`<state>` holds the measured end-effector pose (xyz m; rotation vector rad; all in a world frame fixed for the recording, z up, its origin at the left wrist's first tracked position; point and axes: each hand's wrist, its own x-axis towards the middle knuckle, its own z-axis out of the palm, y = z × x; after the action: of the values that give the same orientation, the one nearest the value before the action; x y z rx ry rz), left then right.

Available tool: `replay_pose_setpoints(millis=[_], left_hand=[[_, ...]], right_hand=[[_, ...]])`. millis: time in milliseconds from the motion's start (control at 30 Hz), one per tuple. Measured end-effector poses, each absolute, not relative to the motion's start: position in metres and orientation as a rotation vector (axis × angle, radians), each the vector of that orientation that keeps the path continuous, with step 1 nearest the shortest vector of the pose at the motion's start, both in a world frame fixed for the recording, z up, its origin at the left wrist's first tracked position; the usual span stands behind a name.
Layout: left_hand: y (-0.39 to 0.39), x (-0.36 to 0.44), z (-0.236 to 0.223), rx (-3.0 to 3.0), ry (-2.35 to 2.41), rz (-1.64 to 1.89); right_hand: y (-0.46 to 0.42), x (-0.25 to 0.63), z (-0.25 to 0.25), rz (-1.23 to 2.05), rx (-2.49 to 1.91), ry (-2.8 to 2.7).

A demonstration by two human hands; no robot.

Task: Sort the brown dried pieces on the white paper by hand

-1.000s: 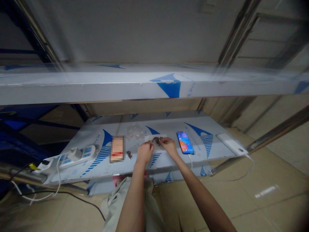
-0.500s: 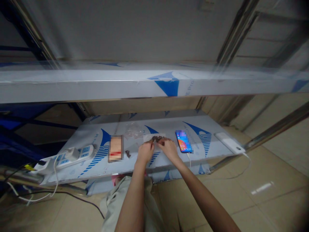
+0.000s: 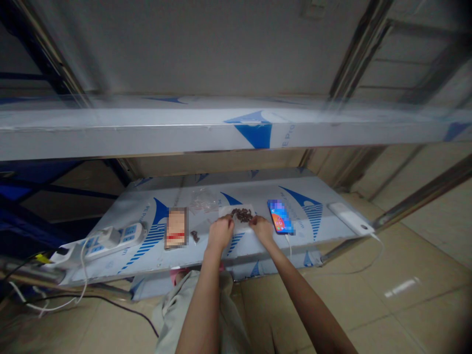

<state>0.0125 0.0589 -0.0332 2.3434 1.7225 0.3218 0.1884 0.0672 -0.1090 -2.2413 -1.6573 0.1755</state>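
Note:
Several small dark brown pieces (image 3: 242, 215), too small to name, lie in a pile on a pale, flat sheet (image 3: 226, 212). My left hand (image 3: 221, 233) is at the pile's near left side, fingers drawn together in a pinch; what they hold, if anything, is hidden. On the other side my right hand (image 3: 262, 230) rests by the sheet's right edge, thumb and fingers closed, just left of the lit phone (image 3: 280, 217). A small clump of brown bits (image 3: 194, 236) sits apart to the left. Behind it lies a clear plastic bag (image 3: 203, 199).
A tan flat item with a red band (image 3: 176, 228) lies left. A power strip (image 3: 129, 237) with plugs and cables takes the left end. A white device (image 3: 348, 219) with a cord is at the right end. An upper shelf edge (image 3: 165, 140) spans above.
My right hand has drawn back from the pile toward the right, so more brown pieces show. My left hand has shifted very slightly left.

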Motion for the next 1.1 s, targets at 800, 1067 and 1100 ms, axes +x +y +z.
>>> replay_pose_setpoints(millis=[800, 1067, 1100], left_hand=[[0.06, 0.014, -0.03, 2.311, 1.719, 0.338], [0.06, 0.016, -0.027, 2.303, 1.741, 0.318], [0.06, 0.016, -0.028, 2.311, 1.738, 0.324]], right_hand=[[0.05, 0.16, -0.059, 0.265, -1.966, -1.642], [0.059, 0.183, -0.095, -0.024, -2.056, -2.043], [0.061, 0.183, -0.097, -0.054, -2.048, -2.074]])
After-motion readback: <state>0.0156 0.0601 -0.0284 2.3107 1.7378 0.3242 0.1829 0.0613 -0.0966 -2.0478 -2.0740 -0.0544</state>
